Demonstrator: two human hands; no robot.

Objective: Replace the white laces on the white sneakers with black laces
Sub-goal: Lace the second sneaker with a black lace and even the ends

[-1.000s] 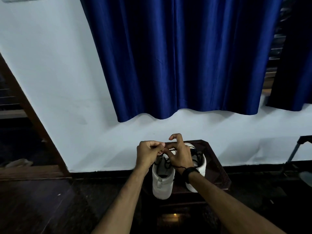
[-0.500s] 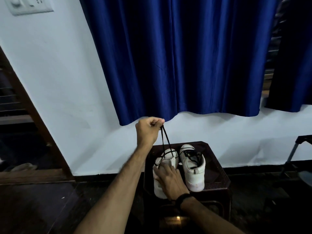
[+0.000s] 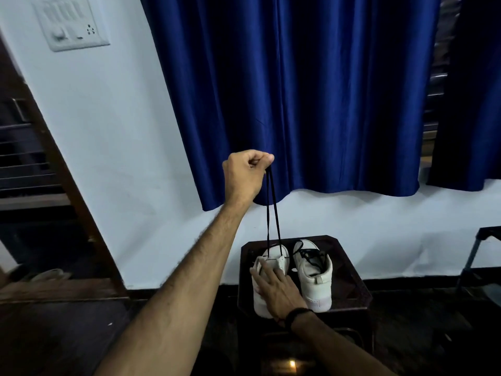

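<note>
The left hand (image 3: pixel 245 176) is raised on an outstretched forearm, its grip a closed fist pinching two thin black lace strands (image 3: pixel 272 210) between thumb and forefinger. The right hand (image 3: pixel 276 287) lies low, palm down, fingers spread flat, wrist wearing a black band (image 3: pixel 296 316).

Dark wooden stool (image 3: pixel 349 270) stands against a white wall (image 3: pixel 108 147). Blue curtain (image 3: pixel 298 90) hangs above it, second curtain panel (image 3: pixel 471 104) at far right. Switch plate (image 3: pixel 71 23) upper left on the wall. Dark door frame (image 3: pixel 65 185) on the left, dark floor (image 3: pixel 54 335) below.
</note>
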